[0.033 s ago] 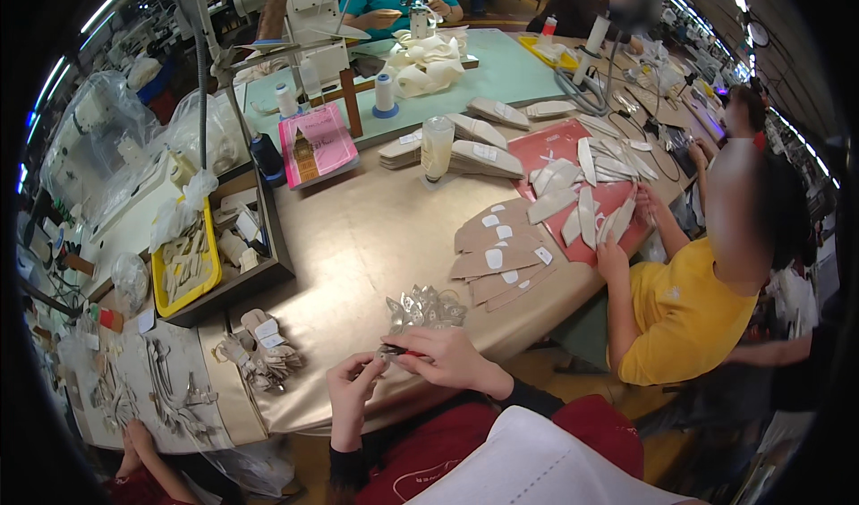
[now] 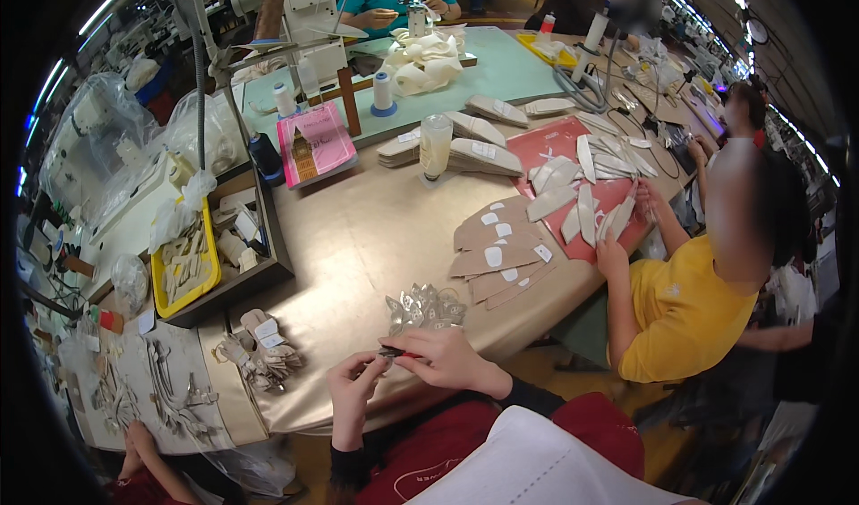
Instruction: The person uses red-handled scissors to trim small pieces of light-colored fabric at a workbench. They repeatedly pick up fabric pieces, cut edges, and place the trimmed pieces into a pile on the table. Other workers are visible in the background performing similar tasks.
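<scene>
Near the table's front edge my two hands meet over small work. The fingers of my right hand are wrapped round a small red-handled tool with a dark tip; it resembles thread snips, though the fingers cover most of it. My left hand pinches a small pale piece right at the tool's tip, too small to make out fully. Just beyond my right hand lies a fanned heap of small, shiny beige-grey pieces with holes. Off to the left is a bundle of similar beige pieces with a white label.
Brown flat panels lie right of centre, behind them a glue bottle and stacked beige parts. A yellow-shirted person handles pieces on a red sheet. At left stand a dark box, yellow tray and pink book.
</scene>
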Demonstrator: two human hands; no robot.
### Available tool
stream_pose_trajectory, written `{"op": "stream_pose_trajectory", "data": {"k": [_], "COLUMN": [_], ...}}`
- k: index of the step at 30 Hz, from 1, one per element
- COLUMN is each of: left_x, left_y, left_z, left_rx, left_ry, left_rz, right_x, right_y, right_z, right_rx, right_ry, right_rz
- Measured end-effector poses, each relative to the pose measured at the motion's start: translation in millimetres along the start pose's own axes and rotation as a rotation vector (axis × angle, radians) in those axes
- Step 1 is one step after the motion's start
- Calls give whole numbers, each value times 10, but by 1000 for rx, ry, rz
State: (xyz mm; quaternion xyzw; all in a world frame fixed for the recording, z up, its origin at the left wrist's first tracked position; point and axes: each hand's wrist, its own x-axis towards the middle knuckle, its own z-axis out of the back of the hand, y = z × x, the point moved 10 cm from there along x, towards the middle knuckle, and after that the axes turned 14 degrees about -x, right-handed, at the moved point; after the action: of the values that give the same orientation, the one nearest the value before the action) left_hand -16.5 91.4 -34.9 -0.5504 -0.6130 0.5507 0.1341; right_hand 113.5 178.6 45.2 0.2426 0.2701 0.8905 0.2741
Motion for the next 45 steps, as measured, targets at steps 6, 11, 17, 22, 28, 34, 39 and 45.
{"op": "stream_pose_trajectory", "data": {"k": [6,11,17,22,28,34,39,45], "left_x": [56,66,56,50,81,42,-22,2], "left_y": [-44,-57,1,-61,-55,-129,-264,-242], "left_z": [-64,43,-98,-36,-140,-196,-214,-208], "left_rx": [26,-23,-6,28,70,86,-1,-12], "left_ry": [55,-15,81,17,89,50,50,49], "left_rz": [-33,-51,-4,-48,-54,-67,-124,-105], "right_x": [100,73,76,45,30,8,-1,-75], "right_y": [-89,-153,-85,-250,-65,-30,-273,-144], "right_z": [1,145,113,459,394,203,480,509], "right_rx": [-57,-15,-14,-43,76,-93,-41,-60], "right_ry": [-55,-90,-115,-242,-186,-117,-293,-336], "right_rz": [-40,-20,43,-1,119,166,69,232]}}
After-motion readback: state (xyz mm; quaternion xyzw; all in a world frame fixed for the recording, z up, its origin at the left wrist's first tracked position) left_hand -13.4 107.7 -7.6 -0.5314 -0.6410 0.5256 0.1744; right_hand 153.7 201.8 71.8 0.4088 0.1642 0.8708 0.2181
